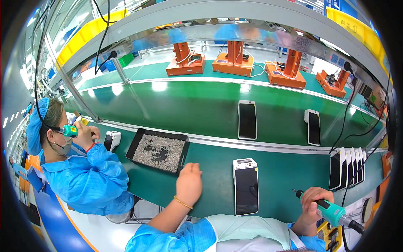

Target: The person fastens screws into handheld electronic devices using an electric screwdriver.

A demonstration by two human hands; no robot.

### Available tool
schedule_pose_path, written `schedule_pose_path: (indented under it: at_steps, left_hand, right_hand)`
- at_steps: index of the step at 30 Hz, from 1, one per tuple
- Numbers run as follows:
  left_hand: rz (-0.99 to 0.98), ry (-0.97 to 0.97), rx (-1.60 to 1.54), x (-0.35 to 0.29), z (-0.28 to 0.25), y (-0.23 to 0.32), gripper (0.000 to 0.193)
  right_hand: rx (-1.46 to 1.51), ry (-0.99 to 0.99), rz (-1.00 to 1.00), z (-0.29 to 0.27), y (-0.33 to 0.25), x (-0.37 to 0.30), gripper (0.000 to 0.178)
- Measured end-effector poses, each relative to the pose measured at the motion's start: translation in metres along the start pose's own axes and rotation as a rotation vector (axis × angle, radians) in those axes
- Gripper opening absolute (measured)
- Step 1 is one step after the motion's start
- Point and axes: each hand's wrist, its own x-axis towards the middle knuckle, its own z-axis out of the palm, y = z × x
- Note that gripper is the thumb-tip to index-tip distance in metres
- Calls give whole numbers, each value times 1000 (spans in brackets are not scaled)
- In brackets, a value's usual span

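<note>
Nearest the camera: wearer's pale green front (252, 224), flanked by blue sleeves (168, 241). Left to right from there: a co-worker in blue (88, 180) is seated at far left, hands raised by a green tool (70, 131); a white device (112, 140) is set on the table (214, 168) beside that person. Next, a black tray (183, 156), spread with small grey parts (172, 145), black bottom exposed in patches. Left hand (189, 182) is held just off the tray's near right corner, fingers bent and bunched; whether anything small is pinched can't be told. White handheld terminal (246, 191) is laid screen up on the table, between the two hands, touched by neither. Beyond it, two similar units (247, 120) are carried on the green belt (189, 109), well apart. Right hand (315, 203): teal electric screwdriver (333, 211) is gripped, fingers wrapped round the body, bit pointed left, clear of the terminal. Behind it, more devices (346, 168) are lined up in an overlapping row.
</note>
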Motion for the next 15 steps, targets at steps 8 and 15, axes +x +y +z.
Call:
schedule_pose_path:
  at_steps: [8,15]
  left_hand:
    - [-95,-192,230,0,8,-15,9]
    - [-45,-183,270,3,13,-21,8]
  right_hand:
    - [41,4,78,1,-5,-1,24]
    - [88,-13,93,2,-6,1,19]
